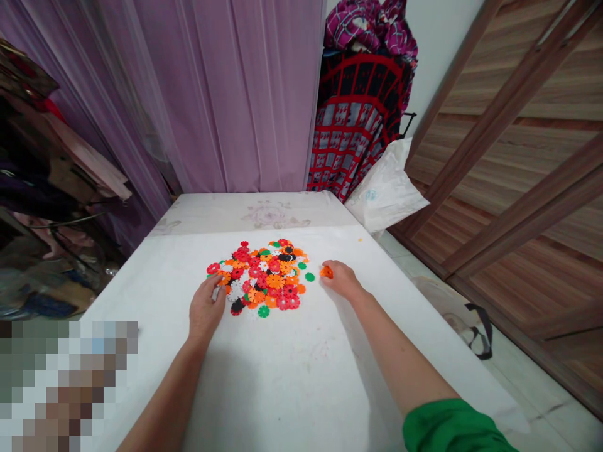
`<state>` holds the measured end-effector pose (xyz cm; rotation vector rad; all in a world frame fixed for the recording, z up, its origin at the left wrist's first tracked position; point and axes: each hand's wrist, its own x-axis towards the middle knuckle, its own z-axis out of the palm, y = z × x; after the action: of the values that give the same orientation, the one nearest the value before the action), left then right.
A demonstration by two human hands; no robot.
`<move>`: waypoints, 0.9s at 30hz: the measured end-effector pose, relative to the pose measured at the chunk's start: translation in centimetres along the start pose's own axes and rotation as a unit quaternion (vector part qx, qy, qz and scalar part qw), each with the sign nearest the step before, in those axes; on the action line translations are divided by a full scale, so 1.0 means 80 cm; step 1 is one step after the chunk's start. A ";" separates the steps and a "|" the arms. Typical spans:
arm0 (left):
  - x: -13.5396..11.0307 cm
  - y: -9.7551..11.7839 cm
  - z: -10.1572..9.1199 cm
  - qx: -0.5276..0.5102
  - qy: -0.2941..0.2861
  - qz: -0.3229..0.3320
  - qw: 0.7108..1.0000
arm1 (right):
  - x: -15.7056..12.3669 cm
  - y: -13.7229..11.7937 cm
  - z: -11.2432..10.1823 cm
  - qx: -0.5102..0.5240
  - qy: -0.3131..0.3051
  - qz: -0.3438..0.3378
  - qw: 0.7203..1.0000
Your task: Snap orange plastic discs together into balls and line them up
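Observation:
A pile of small plastic flower-shaped discs (264, 273) in red, orange, white, green and black lies in the middle of a white table (301, 364). My left hand (206, 307) rests at the pile's left edge, fingertips pinching a white disc (217, 291). My right hand (342, 278) lies on the table just right of the pile, fingers closed on an orange disc (326, 272). Two loose green discs, one (309, 277) near my right hand and one (264, 311) at the pile's near edge, lie apart.
Purple curtains (226, 94) hang behind the table. A red and black patterned cloth (358, 125) and a white plastic bag (386, 188) stand at the back right. A wooden wardrobe door (518, 157) runs along the right. Dark clutter (42, 188) sits at the left.

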<state>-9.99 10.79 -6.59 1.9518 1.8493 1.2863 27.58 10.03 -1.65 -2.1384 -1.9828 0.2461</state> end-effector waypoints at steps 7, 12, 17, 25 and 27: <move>0.001 0.001 -0.001 -0.002 0.000 -0.003 1.000 | 0.001 0.006 0.018 0.038 0.027 0.008 0.999; 0.001 0.005 -0.002 0.002 -0.003 -0.001 1.000 | -0.006 -0.004 0.013 0.038 0.075 -0.032 0.996; 0.000 0.004 -0.002 0.001 -0.002 0.000 1.000 | -0.016 -0.026 0.018 -0.021 0.106 -0.125 0.986; 0.000 0.004 -0.002 -0.005 0.008 -0.001 1.000 | -0.017 -0.043 0.016 -0.025 0.068 -0.153 0.986; 0.000 0.004 -0.002 -0.005 0.010 -0.001 1.000 | -0.023 -0.045 0.014 -0.023 0.068 -0.158 0.985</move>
<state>-9.82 10.64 -6.31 1.9381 1.8494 1.3164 23.65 8.47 -1.83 -1.7755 -2.2214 0.0018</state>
